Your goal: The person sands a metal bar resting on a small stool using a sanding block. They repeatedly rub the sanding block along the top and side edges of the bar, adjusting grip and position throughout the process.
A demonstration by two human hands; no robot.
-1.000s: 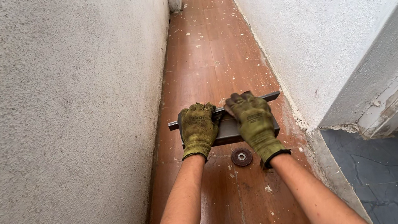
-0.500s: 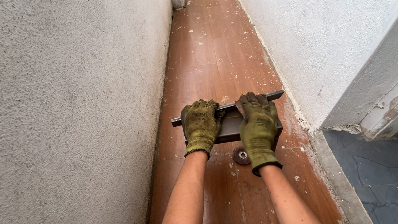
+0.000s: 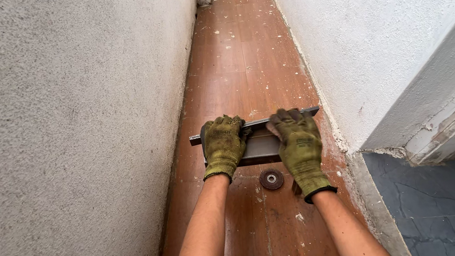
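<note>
My left hand [image 3: 222,145] and my right hand [image 3: 299,143], both in olive green work gloves, press down on a grey metal bar [image 3: 257,136] lying crosswise on a narrow brown floor [image 3: 243,68]. The fingers of each hand curl over the bar's far edge. The bar's ends stick out left and right of the gloves, nearly spanning the passage. A small dark round disc [image 3: 271,179] with a metal centre lies on the floor just behind the bar, between my forearms.
Rough white plastered walls [image 3: 66,136] close in on both sides of the narrow passage. White flecks of debris dot the floor. At the lower right, a worn door frame [image 3: 452,123] opens onto a dark grey tiled floor [image 3: 451,205].
Both hands with the bar have shifted slightly; the right hand sits a little lower on the bar. The view has moved a bit closer.
</note>
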